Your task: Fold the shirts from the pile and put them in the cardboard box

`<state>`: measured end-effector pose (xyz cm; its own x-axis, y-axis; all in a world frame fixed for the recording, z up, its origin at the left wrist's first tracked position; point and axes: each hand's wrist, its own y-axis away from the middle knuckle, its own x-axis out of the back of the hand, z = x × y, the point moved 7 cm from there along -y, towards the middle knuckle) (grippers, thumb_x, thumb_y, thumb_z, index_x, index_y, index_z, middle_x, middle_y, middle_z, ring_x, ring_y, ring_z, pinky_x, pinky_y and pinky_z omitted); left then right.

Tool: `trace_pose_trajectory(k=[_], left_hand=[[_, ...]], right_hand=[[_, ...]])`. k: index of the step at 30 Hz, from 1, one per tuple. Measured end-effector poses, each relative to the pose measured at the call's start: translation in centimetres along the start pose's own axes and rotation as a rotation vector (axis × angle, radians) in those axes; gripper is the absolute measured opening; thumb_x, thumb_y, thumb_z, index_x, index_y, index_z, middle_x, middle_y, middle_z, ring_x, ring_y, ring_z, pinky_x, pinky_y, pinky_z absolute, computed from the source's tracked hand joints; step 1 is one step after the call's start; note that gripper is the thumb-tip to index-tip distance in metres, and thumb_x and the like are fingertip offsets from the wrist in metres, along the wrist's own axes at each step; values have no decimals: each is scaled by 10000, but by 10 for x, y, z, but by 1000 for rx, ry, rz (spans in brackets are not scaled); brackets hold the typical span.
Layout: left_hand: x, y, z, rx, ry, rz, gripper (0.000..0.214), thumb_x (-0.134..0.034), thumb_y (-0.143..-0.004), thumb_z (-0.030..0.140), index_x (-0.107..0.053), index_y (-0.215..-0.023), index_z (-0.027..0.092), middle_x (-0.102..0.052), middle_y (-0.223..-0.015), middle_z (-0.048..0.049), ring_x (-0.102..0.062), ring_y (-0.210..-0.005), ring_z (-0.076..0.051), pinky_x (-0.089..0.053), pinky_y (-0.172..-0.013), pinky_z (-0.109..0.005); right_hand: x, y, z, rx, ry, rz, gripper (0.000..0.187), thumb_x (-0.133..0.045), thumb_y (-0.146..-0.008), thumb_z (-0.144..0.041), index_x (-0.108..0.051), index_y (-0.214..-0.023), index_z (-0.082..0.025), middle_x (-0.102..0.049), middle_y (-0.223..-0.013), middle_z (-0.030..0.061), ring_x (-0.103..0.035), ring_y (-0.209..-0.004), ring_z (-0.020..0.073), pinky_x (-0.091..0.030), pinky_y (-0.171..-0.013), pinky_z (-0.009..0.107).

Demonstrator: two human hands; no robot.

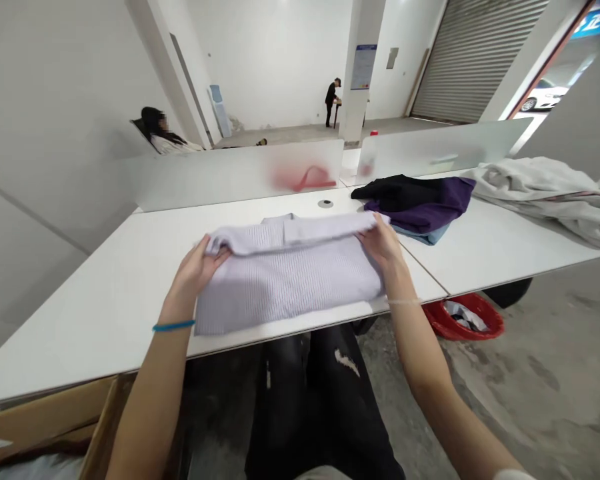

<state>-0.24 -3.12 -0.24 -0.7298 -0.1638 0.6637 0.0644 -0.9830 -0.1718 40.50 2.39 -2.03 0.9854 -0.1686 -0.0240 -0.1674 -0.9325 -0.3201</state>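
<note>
A pale lilac ribbed garment (290,280) lies partly folded on the white table (105,293) in front of me. My left hand (196,268) grips its folded upper edge at the left corner. My right hand (383,243) grips the same folded edge at the right corner. A blue band circles my left wrist.
A stack of black, purple and light blue clothes (420,203) sits to the right. A grey-white heap of cloth (550,190) lies at the far right. A red basin (467,317) stands on the floor, a cardboard box (45,420) at lower left. Frosted dividers (230,175) back the table; two people are beyond.
</note>
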Motion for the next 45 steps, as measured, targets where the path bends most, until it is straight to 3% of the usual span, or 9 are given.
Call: trace_pose_trajectory(k=[6,10,13,20,24,30,36,40,45], left_hand=[[-88,-6,29,-161,-102,-61,551,-369,-960,403,-361,-1405,80,-370,-1487,-165,-335,-1375,-251,-278,-1129,-411],[-150,19,22,-351,-409,-207,553,-355,-954,436,-399,-1405,120,-384,-1481,-146,-273,-1400,-296,-195,-1140,-525],[-149,16,-6,-371,-623,-234,582,-286,-961,471,-353,-1436,142,-312,-1516,-151,-230,-1416,-298,-202,-1127,-538],[-85,-4,-79,-144,-747,-133,645,-216,-953,503,-317,-1450,106,-288,-1524,-163,-227,-1419,-294,-198,-1130,-497],[-80,-3,-82,-132,-759,-111,634,-223,-952,495,-329,-1446,110,-297,-1524,-153,-227,-1420,-290,-188,-1134,-488],[-97,32,-18,-276,-742,-7,524,-250,-967,356,-451,-1360,73,-436,-1442,-182,-324,-1378,-308,-220,-1120,-518],[-197,124,95,-795,-577,-195,559,-380,-937,478,-440,-1362,119,-495,-1414,-111,-394,-1339,-238,-236,-1143,-444],[-236,145,120,-894,-638,-195,498,-433,-935,297,-394,-1390,98,-454,-1447,-112,-368,-1358,-245,-270,-1128,-423],[-238,138,121,-851,-572,-159,399,-408,-950,242,-480,-1328,137,-562,-1354,-73,-487,-1266,-201,-360,-1078,-369]], right_hand=[[-115,9,49,148,743,-468,469,-434,-941,-431,-485,-1335,-183,-484,-1395,147,-432,-1298,302,-298,-1072,537],[-143,46,81,321,1106,-632,524,-385,-962,-456,-411,-1419,-201,-328,-1504,146,-250,-1393,364,-191,-1085,614],[-115,37,91,302,1265,-629,558,-310,-975,-477,-367,-1451,-190,-303,-1517,141,-206,-1407,369,-147,-1100,611],[8,-3,107,-104,1358,-492,620,-195,-966,-543,-222,-1506,-241,-169,-1569,46,-139,-1431,334,-117,-1116,615],[22,1,108,-128,1379,-492,632,-185,-968,-534,-197,-1513,-213,-143,-1574,60,-112,-1438,324,-115,-1121,602],[23,24,107,-20,1456,-506,641,-192,-971,-485,-205,-1506,-132,-182,-1560,116,-163,-1428,320,-194,-1124,553],[48,78,96,45,1433,-376,663,-216,-963,-477,-262,-1481,-66,-259,-1530,140,-211,-1413,333,-241,-1107,558],[76,115,81,76,1222,-291,661,-277,-944,-521,-351,-1448,-101,-367,-1482,139,-262,-1402,307,-215,-1126,539],[125,192,65,25,693,277,592,-390,-905,-549,-492,-1340,-160,-492,-1389,140,-395,-1332,277,-285,-1107,491]])
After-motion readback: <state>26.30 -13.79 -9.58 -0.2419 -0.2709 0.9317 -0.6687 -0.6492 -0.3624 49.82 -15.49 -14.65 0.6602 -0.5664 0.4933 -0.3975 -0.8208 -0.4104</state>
